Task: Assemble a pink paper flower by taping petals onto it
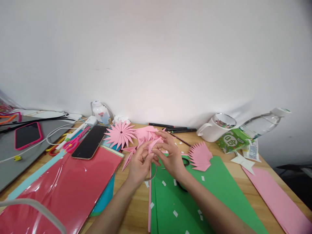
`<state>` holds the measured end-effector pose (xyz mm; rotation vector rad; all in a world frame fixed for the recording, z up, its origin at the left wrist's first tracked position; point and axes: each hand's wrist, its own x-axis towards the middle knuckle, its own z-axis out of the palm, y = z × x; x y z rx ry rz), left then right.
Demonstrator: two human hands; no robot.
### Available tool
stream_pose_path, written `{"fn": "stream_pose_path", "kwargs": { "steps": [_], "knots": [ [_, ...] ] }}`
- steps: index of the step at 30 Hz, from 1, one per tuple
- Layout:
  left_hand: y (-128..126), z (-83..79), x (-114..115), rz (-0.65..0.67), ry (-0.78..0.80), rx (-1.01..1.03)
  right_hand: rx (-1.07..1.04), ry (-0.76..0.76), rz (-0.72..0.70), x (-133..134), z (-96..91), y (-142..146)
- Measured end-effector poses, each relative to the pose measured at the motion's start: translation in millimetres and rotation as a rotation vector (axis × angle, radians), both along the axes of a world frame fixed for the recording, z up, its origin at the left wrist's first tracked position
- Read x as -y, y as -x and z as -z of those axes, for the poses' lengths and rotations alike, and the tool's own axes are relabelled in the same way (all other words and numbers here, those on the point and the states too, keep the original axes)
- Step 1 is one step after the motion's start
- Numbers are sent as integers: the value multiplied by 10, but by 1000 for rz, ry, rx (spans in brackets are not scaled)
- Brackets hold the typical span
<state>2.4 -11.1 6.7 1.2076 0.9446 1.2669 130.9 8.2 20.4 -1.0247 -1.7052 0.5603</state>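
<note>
Head view: both hands meet over the middle of the wooden table (136,211). The left hand (140,162) has its fingers curled and pinches the near end of a folded pink paper piece (154,142). The right hand (172,156) pinches the same piece from the right, fingertips on its top edge. The piece is off the table, just above the far left corner of the green sheet (214,198). Small white scraps lie on the green sheet.

Just left of and behind the hands is a finished pink paper flower (120,133), flat on the table. More pink folded bits lie behind the held piece. To the right of the right hand, a pink fan-shaped piece (200,156) lies on the green sheet.

Near left: red sheet (68,185), with a black phone (90,142) at its far edge and pink scissors (75,140) beside the phone. Far left: a phone in a pink case (27,135). By the wall: glue bottle (100,112) and pens (170,127). Far right: white mug (214,128), green tissue pack (232,139), tilted water bottle (263,123). Right edge: pink sheets (278,198).
</note>
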Motion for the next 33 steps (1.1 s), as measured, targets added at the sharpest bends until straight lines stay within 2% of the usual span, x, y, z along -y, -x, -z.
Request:
{"fn": "stream_pose_path", "kwargs": {
  "steps": [7,14,21,33],
  "knots": [
    [-2,-16,4,3,-14,6,73,-56,16,22,26,11],
    [-5,-57,7,-7,25,31,80,-24,13,44,19,11],
    [-2,-34,6,3,28,33,-7,13,44,45,-4,29],
    [4,-25,2,26,34,19,-12,1,59,32,6,21]
  ]
}}
